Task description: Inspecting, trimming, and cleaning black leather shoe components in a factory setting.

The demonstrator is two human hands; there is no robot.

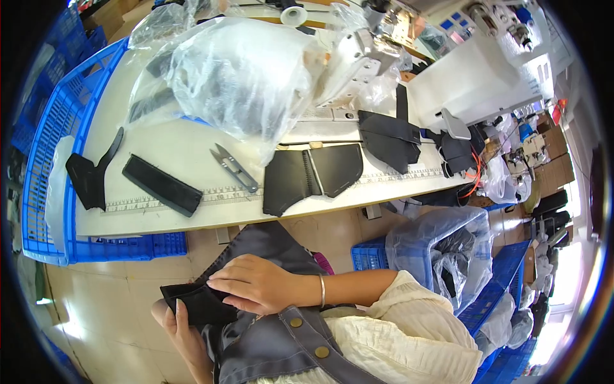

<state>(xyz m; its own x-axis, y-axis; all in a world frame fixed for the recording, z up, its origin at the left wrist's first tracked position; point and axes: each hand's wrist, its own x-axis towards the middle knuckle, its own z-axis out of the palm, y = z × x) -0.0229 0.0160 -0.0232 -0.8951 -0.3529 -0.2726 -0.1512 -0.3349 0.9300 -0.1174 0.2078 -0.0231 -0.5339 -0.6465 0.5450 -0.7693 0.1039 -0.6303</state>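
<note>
Above my lap, a small black piece of leather or fabric [206, 307], folded or pocket-like, is held in both hands. My left hand [181, 324] grips its left side, the thumb lying on the front face. My right hand [252, 283], with a bracelet at the wrist, has its fingers closed at the upper right edge. On the table, thread snips [234, 168] lie between a black rectangular strip [162, 185] and a pair of black panels [313, 176] with a zipper between them. A forked black piece [93, 171] lies at the left end.
A sewing machine [358, 67] stands behind the panels, beside a large clear plastic bag [240, 77]. More black pieces [391, 137] lie to the right. A measuring tape [224, 192] runs along the table's front. Blue crates [75, 147] flank the left; a bag-lined blue bin [416, 240] stands right.
</note>
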